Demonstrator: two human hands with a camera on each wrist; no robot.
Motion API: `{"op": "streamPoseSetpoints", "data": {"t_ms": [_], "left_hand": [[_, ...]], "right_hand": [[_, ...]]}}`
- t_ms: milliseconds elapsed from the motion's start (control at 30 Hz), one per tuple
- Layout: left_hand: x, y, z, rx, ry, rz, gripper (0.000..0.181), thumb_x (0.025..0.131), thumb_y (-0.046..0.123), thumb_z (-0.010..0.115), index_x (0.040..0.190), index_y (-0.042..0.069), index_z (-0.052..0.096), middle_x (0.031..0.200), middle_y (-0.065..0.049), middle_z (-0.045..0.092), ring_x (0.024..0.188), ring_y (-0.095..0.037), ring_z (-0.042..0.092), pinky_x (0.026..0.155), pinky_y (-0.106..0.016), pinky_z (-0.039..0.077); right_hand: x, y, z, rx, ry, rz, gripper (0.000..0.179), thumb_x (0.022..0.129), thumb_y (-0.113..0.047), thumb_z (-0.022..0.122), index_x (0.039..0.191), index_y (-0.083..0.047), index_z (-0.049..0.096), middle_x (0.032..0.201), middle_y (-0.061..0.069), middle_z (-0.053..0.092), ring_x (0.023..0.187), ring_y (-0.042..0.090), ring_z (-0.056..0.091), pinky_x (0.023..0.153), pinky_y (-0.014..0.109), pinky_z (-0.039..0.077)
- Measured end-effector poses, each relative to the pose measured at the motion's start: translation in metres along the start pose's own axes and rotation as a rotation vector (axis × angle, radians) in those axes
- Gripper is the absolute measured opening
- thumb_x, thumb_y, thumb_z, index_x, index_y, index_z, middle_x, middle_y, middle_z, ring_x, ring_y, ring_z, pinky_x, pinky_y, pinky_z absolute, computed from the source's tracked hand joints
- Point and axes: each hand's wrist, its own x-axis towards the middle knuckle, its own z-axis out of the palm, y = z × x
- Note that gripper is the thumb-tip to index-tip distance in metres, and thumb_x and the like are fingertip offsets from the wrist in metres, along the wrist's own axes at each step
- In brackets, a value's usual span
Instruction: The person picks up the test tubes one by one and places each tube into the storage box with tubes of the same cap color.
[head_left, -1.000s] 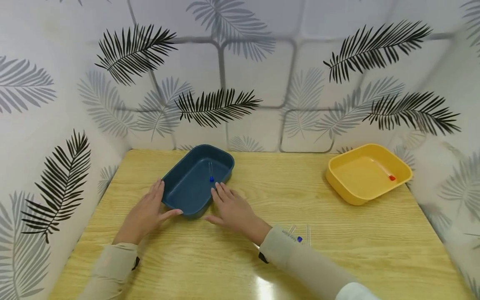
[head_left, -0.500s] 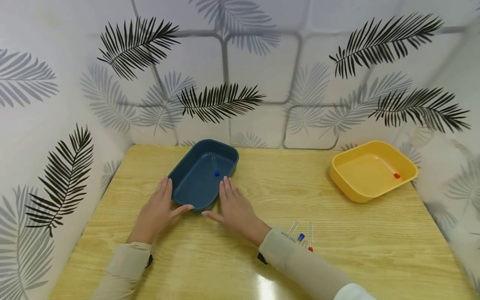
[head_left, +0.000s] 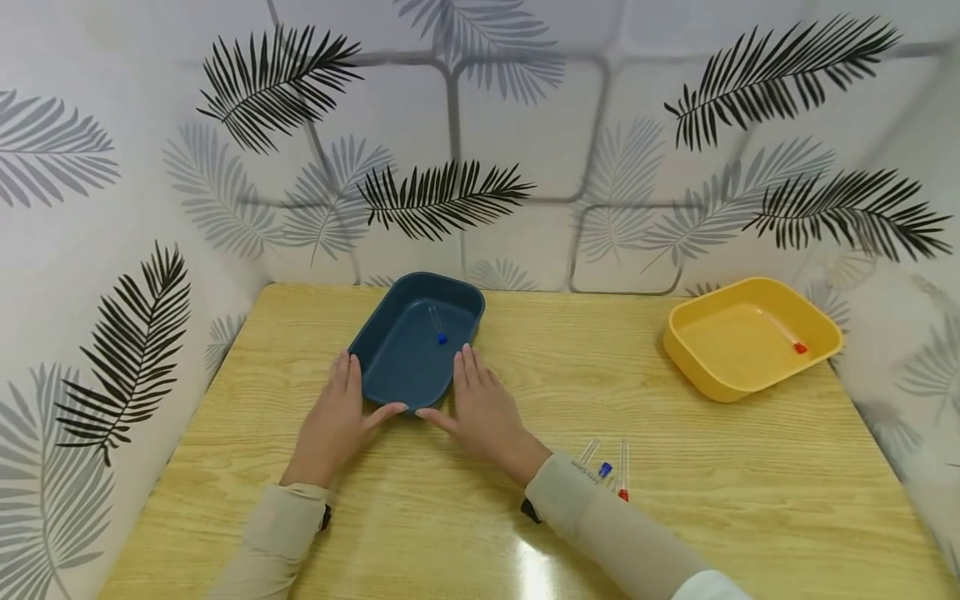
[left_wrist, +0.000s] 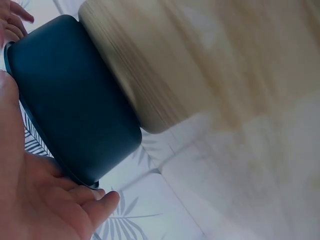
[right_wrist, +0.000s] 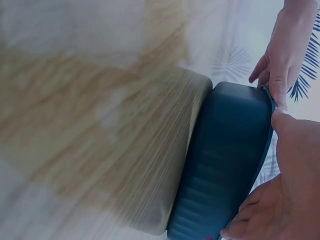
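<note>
A dark blue plastic tray (head_left: 405,354) lies slantwise on the table, one clear tube with a blue cap (head_left: 442,337) inside it. Along its left side rest the straight fingers of my left hand (head_left: 337,425), the thumb reaching across to the near rim. My right hand (head_left: 483,412) lies flat against the right side in the same way. The two thumb tips nearly meet at the near end. In the left wrist view, fingers touch the tray's rim (left_wrist: 35,120) from outside. The right wrist view shows the tray wall (right_wrist: 225,145) between both hands.
A yellow tray (head_left: 697,375) stands at the back right, holding a red-capped clear tube (head_left: 799,347). Several clear tubes (head_left: 624,467) with blue and red caps lie beside my right sleeve, which partly hides them. A leaf-patterned wall (head_left: 517,242) rises behind the table (head_left: 420,533).
The blue tray has shifted slightly right and turned a little, with both hands on it. My left hand has moved right, bringing the thumbs closer. The whole view has tilted down slightly.
</note>
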Motion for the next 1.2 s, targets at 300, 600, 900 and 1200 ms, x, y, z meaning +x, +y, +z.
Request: {"op": "streamPoseSetpoints", "data": {"t_ms": [300,600,900,1200], "left_hand": [[-0.001,0.016,-0.001,0.024,-0.025,-0.015,0.1,0.085,0.067,0.042,0.14,-0.014,0.023,0.146,-0.031,0.018,0.136,-0.04,0.019,0.096,-0.049,0.039],[-0.004,0.03,-0.006,0.053,-0.019,0.017,0.094,0.085,0.059,0.052,0.137,-0.016,0.029,0.142,-0.033,0.027,0.132,-0.04,0.028,0.094,-0.047,0.041],[-0.008,0.042,-0.002,0.03,-0.008,0.058,0.083,0.09,0.051,0.053,0.137,-0.014,0.032,0.141,-0.032,0.03,0.128,-0.041,0.034,0.094,-0.047,0.042],[-0.015,0.057,0.006,0.066,0.04,0.066,0.072,0.093,0.043,0.051,0.135,-0.014,0.036,0.14,-0.032,0.032,0.128,-0.041,0.036,0.095,-0.044,0.042]], "right_hand": [[-0.003,0.008,-0.003,0.037,0.005,0.041,0.109,0.078,-0.081,0.023,0.147,0.003,0.012,0.153,0.018,0.009,0.14,0.023,0.007,0.107,0.041,0.027],[-0.007,0.017,-0.003,0.042,0.003,0.074,0.113,0.075,-0.085,0.024,0.147,0.001,0.011,0.153,0.017,0.011,0.14,0.024,0.011,0.106,0.043,0.028],[-0.015,0.035,-0.009,0.04,-0.012,0.071,0.116,0.073,-0.087,0.023,0.147,0.002,0.012,0.152,0.016,0.012,0.14,0.024,0.011,0.107,0.042,0.027],[-0.021,0.054,-0.014,0.066,-0.018,0.021,0.113,0.075,-0.085,0.026,0.148,0.0,0.013,0.152,0.015,0.015,0.14,0.022,0.012,0.107,0.039,0.028]]}}
